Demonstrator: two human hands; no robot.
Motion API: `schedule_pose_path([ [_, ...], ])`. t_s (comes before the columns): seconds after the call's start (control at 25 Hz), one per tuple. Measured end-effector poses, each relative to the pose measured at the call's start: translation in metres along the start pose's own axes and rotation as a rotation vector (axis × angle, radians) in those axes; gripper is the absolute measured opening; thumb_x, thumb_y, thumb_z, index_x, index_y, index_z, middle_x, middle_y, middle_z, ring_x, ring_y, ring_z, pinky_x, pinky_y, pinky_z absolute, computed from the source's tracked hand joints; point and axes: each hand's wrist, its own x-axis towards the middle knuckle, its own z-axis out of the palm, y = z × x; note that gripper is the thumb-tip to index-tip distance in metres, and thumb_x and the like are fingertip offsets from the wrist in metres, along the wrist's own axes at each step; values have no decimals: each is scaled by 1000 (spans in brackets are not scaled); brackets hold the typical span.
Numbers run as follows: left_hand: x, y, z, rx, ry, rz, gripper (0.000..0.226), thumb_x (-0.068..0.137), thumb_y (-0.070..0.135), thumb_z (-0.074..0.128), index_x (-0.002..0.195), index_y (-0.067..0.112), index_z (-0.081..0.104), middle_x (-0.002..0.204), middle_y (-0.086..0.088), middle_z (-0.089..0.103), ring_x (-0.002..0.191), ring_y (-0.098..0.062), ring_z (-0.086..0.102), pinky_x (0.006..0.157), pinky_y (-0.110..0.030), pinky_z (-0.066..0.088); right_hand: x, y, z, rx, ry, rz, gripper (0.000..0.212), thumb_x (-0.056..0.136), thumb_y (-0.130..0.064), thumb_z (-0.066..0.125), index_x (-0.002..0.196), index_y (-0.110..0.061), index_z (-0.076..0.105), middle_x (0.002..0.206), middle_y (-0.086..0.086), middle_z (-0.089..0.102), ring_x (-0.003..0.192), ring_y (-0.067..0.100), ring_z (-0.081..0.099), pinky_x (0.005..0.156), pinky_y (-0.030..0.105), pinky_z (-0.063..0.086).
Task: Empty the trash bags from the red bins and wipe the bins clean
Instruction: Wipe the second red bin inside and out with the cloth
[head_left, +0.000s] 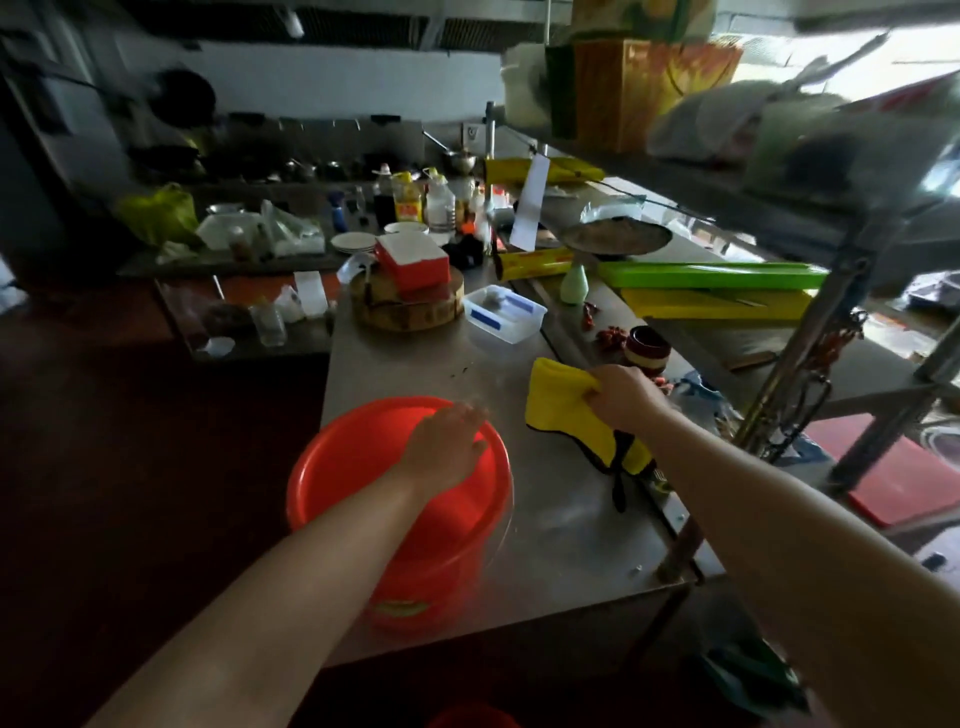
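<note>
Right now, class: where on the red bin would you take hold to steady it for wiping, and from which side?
Probably grip the red bin by its rim, coming from above on the near side: it stands upright, mouth open, its smooth wall tapers downward, and no handle shows.

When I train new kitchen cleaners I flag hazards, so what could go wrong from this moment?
1. The red plastic bin stands near the left front corner of the steel table, with only the left hand at its rim; hard wiping might push it off the edge.
2. The right hand grips the yellow cloth on the same table as the round wooden chopping block; bin grime could spread to food surfaces if the cloth touches them.
</note>
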Motion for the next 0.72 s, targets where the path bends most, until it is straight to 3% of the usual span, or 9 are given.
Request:
schedule_pose_path([
  [0.12,-35,-42,-5,45,-52,-51,52,100,41,49,147,20,44,145,-10,50,133,-30,47,111,-41,37,-4,-43,1,-5,29,-43,22,90,-25,56,110,-24,66,106,5,68,85,25,60,68,34,51],
  [0.28,-86,-86,-8,81,-177,-115,50,102,46,44,146,23,46,143,-9,51,131,-29,49,111,-43,36,-17,-112,19,-36,6,-184,20,88,-22,54,103,-26,67,107,3,68,98,29,64,73,37,54],
  [0.44,-129,-108,-13,-12,-367,-158,55,100,58,42,143,25,50,144,-4,53,134,-25,48,118,-50,24,-33,-164,56,-135,-140,-298,37,91,-24,54,126,-31,63,129,2,64,115,29,60,83,39,55],
  [0.56,-160,-117,-14,-34,-541,-116,63,92,69,48,141,30,53,144,4,54,135,-20,46,119,-46,23,-50,-189,85,-340,-320,-406,46,95,-26,52,141,-21,55,142,7,56,130,31,52,100,41,49],
  [0.72,-178,-113,-4,-2,-437,-85,44,99,56,47,132,31,62,130,4,62,127,-20,52,112,-45,32,-83,-197,115,-383,-445,-554,34,90,-22,54,121,-13,67,122,11,67,115,34,60,93,43,51],
])
